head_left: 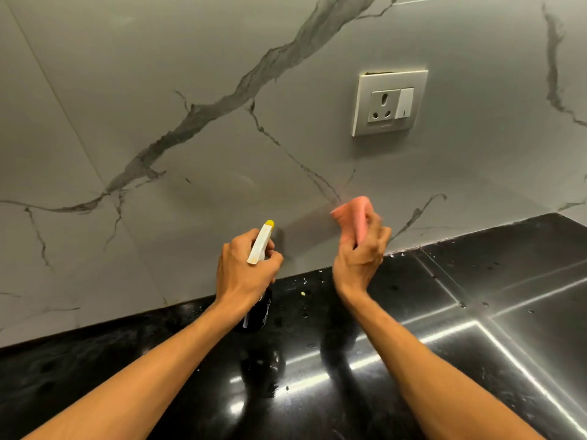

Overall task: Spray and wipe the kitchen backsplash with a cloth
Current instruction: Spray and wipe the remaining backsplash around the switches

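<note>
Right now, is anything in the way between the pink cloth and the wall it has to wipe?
Nothing visible blocks it. The pink cloth in the right hand is right up at the backsplash, though actual contact can't be told. The socket sits higher up, and the spray bottle in the left hand is off to the side.

A white plug socket (390,103) sits on the wall, up and to the right. It has three holes and a small switch beside them. There is a dark gap along its top edge. Below the wall is a shiny black counter (317,376). Bright lines of light shine on it. Small white bits and crumbs (304,293) lie on the counter close to the wall.
</note>
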